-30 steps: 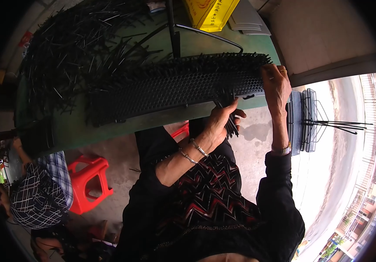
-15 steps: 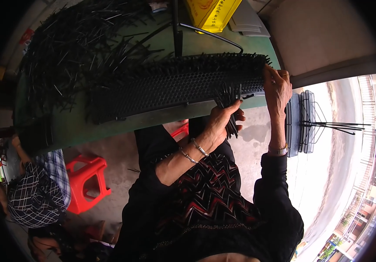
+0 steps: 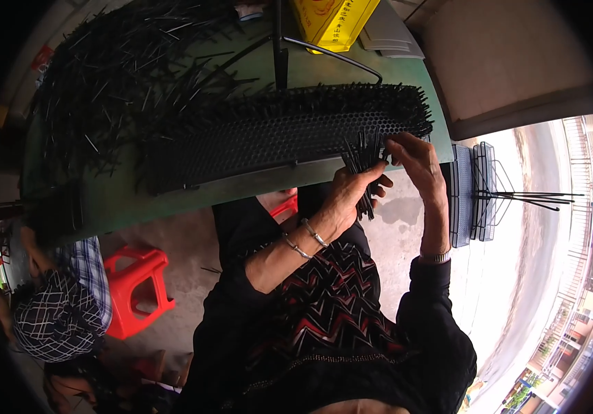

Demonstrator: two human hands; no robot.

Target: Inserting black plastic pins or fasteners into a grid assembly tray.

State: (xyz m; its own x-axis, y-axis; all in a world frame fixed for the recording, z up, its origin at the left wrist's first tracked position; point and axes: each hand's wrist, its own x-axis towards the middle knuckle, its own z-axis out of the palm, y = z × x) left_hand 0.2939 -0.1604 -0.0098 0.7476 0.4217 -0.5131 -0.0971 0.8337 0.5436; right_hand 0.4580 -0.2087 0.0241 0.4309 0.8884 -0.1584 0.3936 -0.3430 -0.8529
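Observation:
My left hand (image 3: 347, 193) is closed around a bundle of thin black sticks (image 3: 361, 153), whose tips fan upward over the table's near edge. Beside the bundle's upper end is my right hand (image 3: 417, 164), its thumb and fingers bent together near the stick tips. Whether a stick is between them is too small to tell. Just beyond both hands a long black perforated panel (image 3: 241, 146) lies on the green table. Many short black sticks stand up densely from its far half and right end, while open holes show along its near half.
A large loose heap of black sticks (image 3: 124, 69) covers the table's far left. A black metal stand (image 3: 279, 48) rises behind the panel, near a yellow bag (image 3: 334, 24). A red stool (image 3: 138, 290) and another person (image 3: 58, 310) are at left. Black wire racks (image 3: 483, 193) stand at right.
My right hand has moved left and toward me, from the panel's right end to the stick bundle. My left hand has stayed in place with the bundle.

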